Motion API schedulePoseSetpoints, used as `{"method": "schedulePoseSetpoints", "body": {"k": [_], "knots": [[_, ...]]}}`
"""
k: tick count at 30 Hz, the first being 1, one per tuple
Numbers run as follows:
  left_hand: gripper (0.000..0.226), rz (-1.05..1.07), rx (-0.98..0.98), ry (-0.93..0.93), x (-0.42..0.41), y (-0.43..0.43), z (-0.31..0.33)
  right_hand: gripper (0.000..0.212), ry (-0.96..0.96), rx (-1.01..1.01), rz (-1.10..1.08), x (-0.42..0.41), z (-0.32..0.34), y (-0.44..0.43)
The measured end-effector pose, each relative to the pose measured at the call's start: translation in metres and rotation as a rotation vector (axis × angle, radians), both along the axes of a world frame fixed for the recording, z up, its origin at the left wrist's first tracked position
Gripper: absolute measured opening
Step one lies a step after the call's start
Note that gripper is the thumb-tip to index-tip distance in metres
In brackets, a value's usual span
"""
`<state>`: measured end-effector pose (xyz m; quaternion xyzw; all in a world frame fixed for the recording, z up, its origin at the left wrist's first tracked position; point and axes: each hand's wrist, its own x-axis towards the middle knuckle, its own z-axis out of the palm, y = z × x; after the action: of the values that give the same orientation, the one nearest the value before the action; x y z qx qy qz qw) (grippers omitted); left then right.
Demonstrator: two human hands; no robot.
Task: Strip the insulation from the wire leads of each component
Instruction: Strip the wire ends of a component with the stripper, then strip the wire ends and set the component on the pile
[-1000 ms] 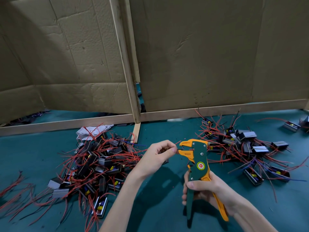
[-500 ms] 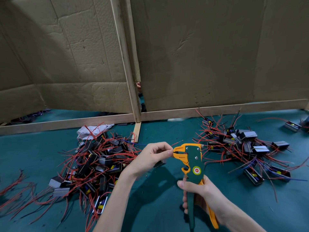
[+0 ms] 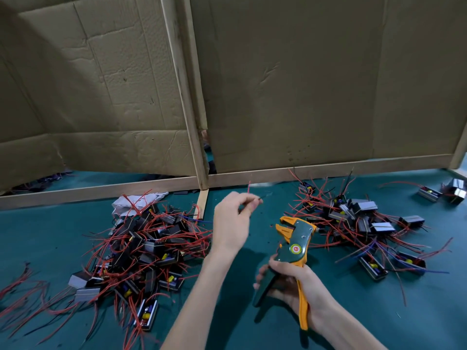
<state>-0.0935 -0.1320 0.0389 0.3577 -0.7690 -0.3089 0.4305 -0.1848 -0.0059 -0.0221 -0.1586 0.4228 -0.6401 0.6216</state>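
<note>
My left hand is raised above the green table and pinches a thin wire lead between thumb and fingertips; a red wire end sticks up just behind it. Whatever component hangs from the lead is hidden by the hand. My right hand grips the handles of a green and orange wire stripper, whose jaws point up and left, a little below and right of the pinched lead and apart from it.
A heap of black components with red leads lies left of my arms. A second heap lies at the right. A white cloth sits behind the left heap. Cardboard walls on a wooden frame close off the back.
My left hand has pulled the lead out of the stripper's jaws and lifted it up and back. The stripper has tilted to the right, and its handles have spread.
</note>
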Motion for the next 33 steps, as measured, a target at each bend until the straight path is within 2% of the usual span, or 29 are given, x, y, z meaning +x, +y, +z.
{"method": "schedulePoseSetpoints", "body": {"k": [3,6,8,10,11,13,16,20,24,29,33], "knots": [[0.011,-0.041,-0.138,0.100,-0.037,0.017,0.025,0.009,-0.078,0.031,0.002,-0.001,-0.002,-0.002],[0.014,-0.163,-0.233,0.108,-0.079,0.036,0.045,0.012,-0.057,0.041,0.023,-0.001,-0.001,-0.002],[0.019,-0.324,-0.196,0.009,-0.099,0.047,0.052,0.012,-0.037,0.032,0.019,-0.002,0.000,-0.002],[0.031,-0.460,-0.091,-0.182,-0.108,0.051,0.054,0.011,-0.047,0.009,0.011,-0.003,0.000,-0.001],[0.036,-0.480,-0.061,-0.247,-0.107,0.052,0.053,0.014,-0.046,0.006,0.012,-0.005,0.000,-0.002],[0.038,-0.463,-0.071,-0.245,-0.093,0.051,0.050,0.020,-0.036,0.003,0.025,-0.008,0.000,-0.003],[0.037,-0.331,-0.086,-0.262,-0.055,0.034,0.049,0.019,-0.031,-0.001,0.024,-0.011,0.000,-0.005],[0.038,0.134,-0.080,-0.578,0.007,-0.017,0.044,0.021,0.014,-0.001,0.027,-0.014,-0.004,-0.003],[0.034,0.485,0.094,-0.928,0.062,-0.050,0.034,0.027,0.044,0.021,0.042,-0.015,-0.005,-0.002],[0.031,0.690,0.096,-0.909,0.103,-0.056,0.022,0.027,0.016,0.017,0.057,-0.017,-0.005,-0.003],[0.037,0.797,0.095,-1.020,0.117,-0.057,0.021,0.027,0.033,0.021,0.059,-0.018,-0.007,-0.003]]}}
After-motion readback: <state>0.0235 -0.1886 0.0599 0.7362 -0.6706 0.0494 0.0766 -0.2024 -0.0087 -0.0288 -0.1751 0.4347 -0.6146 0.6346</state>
